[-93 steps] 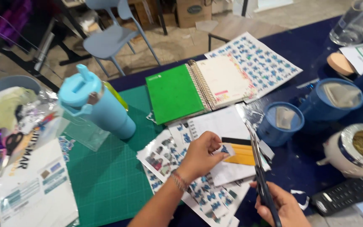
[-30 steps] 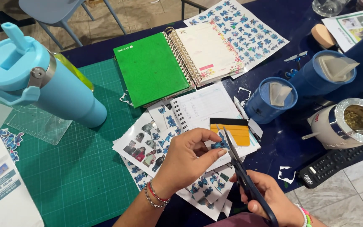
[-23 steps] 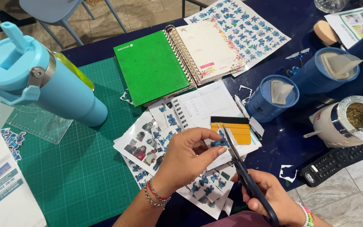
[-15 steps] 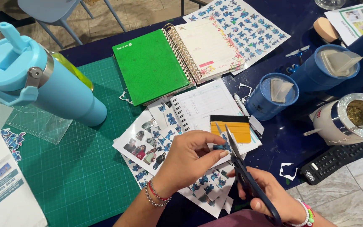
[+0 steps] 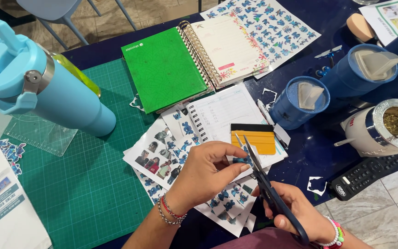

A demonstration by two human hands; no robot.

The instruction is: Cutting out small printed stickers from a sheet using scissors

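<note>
My left hand [image 5: 207,173] pinches a small blue cartoon sticker cutout [image 5: 242,160] between thumb and fingers. My right hand [image 5: 295,211] grips dark-handled scissors [image 5: 261,180], whose blades are slightly apart and point up at the cutout's edge. Under both hands lie sticker sheets [image 5: 226,203] printed with blue cartoon figures and a sheet of small photos [image 5: 155,157]. A yellow and black squeegee card [image 5: 253,138] rests just beyond the scissor tips on a white spiral notepad [image 5: 224,110].
A green cutting mat [image 5: 84,184] covers the left of the dark blue table. A light blue tumbler [image 5: 38,87] stands on it. A green spiral notebook [image 5: 164,69] lies open behind. Two blue cups [image 5: 300,99], a mate gourd [image 5: 383,129] and a black remote [image 5: 369,173] sit at right.
The view has shifted closer over the hands. My left hand has turned the small cutout slightly while the scissors stay at its edge.
</note>
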